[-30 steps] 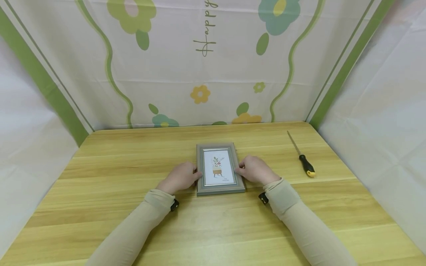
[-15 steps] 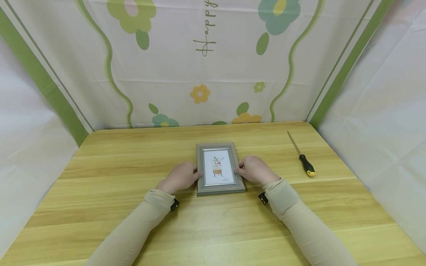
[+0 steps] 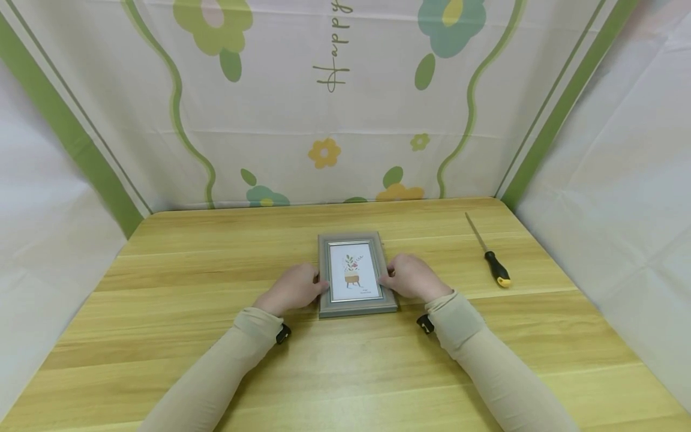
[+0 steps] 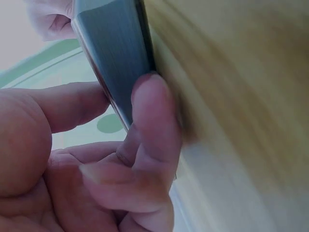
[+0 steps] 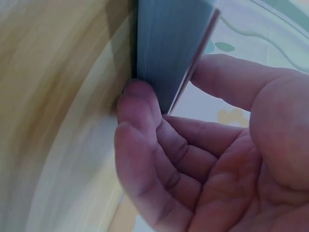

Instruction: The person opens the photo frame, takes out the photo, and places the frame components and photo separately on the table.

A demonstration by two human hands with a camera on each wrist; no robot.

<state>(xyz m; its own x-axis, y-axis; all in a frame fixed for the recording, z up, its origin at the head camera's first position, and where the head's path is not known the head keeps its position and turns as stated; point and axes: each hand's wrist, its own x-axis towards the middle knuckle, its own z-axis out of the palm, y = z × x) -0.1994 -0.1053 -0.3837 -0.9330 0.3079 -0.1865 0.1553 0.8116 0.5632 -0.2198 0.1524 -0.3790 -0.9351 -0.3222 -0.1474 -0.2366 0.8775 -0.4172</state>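
A grey picture frame [image 3: 358,309] lies face up on the wooden table [image 3: 345,372], showing a print of a plant in a legged pot. My left hand [image 3: 293,288] grips its left side, thumb on the front border and fingers curled at the edge. On the opposite side my right hand [image 3: 414,277] holds the frame the same way. In the left wrist view, fingertips [image 4: 153,99] press against the frame's side wall [image 4: 113,48] close to the tabletop. The right wrist view shows the thumb [image 5: 227,77] on the front face and curled fingers [image 5: 140,101] at the side.
A screwdriver [image 3: 496,268] with a black and yellow handle lies at the right of the table, its shaft pointing away. A white cloth with printed flowers [image 3: 324,153] hangs behind the table's back edge. White cloth walls [image 3: 621,210] stand at both sides.
The right hand has shifted very slightly at the frame's right edge. Otherwise both hands, the picture frame and the screwdriver stay where they were.
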